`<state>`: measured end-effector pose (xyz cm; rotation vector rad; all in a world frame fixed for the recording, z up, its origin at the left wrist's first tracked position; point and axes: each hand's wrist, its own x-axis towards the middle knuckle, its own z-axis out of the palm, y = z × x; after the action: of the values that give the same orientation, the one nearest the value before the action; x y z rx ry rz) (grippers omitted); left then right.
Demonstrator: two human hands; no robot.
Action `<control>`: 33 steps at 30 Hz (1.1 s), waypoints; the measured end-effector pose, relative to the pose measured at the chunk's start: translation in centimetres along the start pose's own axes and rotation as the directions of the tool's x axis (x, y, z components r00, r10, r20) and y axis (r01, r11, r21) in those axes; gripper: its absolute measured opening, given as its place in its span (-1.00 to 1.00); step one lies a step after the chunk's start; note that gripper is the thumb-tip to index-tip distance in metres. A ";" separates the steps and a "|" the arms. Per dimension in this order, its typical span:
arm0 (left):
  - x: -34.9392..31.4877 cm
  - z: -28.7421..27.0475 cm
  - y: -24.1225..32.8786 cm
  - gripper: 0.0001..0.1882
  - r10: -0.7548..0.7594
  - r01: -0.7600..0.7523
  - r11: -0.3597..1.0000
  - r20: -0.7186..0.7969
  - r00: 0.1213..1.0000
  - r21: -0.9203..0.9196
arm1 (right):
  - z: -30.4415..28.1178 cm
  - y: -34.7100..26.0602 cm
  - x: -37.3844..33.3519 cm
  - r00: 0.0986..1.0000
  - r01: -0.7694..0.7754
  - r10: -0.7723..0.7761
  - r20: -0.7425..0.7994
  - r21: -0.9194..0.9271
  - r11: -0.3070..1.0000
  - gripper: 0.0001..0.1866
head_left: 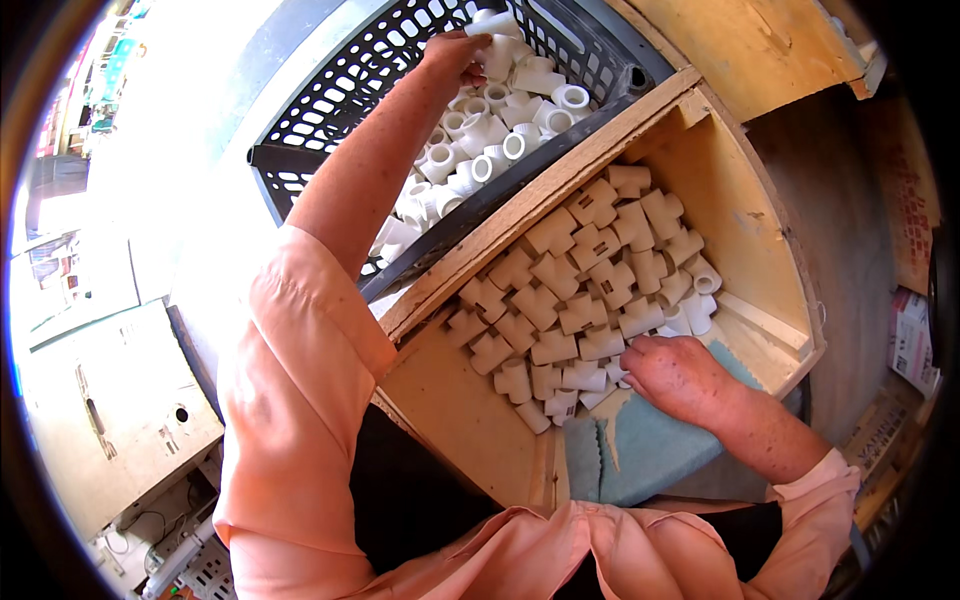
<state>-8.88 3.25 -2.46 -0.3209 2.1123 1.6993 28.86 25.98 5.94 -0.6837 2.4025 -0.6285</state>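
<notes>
My left hand (460, 56) reaches into the black plastic basket (345, 110) at the far side, its fingers closed on a white pipe tee (503, 58) among a loose heap of white fittings (480, 130). Lower right, my right hand (675, 375) is curled at the near edge of neatly laid pipe tees (580, 312) in a wooden box (740, 220). Its fingertips close on a white pipe fitting (617, 372), mostly hidden by the hand. The laid tees sit close together in staggered rows.
A wooden rail (540, 205) divides the basket from the box. Blue-green cloth (650, 450) covers the box's near edge. A wooden panel (770, 50) stands at far right, with cartons (910, 340) below it. A pale board (120, 420) lies at left.
</notes>
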 end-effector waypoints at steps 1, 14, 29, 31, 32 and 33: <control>0.1 0.0 -0.4 -0.68 -0.008 0.009 1.000 0.030 1.000 -0.025 | 0.1 0.1 0.1 1.000 -0.003 0.003 -0.008 0.016 1.000 -0.88; -1.8 -3.1 3.2 -0.87 0.275 -0.246 0.956 0.194 0.941 -0.161 | 0.0 2.1 0.9 0.979 -0.162 0.174 -0.104 0.117 0.980 -0.87; -17.1 3.9 11.1 -0.78 0.552 -0.399 0.834 0.591 0.588 -0.382 | -1.8 4.5 1.5 0.795 -0.259 0.466 -0.388 0.478 0.839 -0.77; -19.5 4.2 10.9 -0.81 0.530 -0.406 0.844 0.663 0.529 -0.351 | -3.5 5.0 1.2 0.767 -0.193 0.530 -0.360 0.659 0.727 -0.70; -20.7 4.0 10.7 -0.83 0.517 -0.410 0.847 0.706 0.485 -0.338 | -4.7 4.6 1.2 0.760 -0.152 0.544 -0.355 0.717 0.681 -0.69; -21.6 4.0 10.3 -0.84 0.474 -0.397 0.870 0.715 0.513 -0.292 | -6.0 4.2 1.1 0.752 -0.114 0.560 -0.348 0.768 0.630 -0.67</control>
<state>6.64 7.87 15.56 0.8830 1.4885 1.7267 23.02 30.20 7.57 0.3913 2.3589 -1.6406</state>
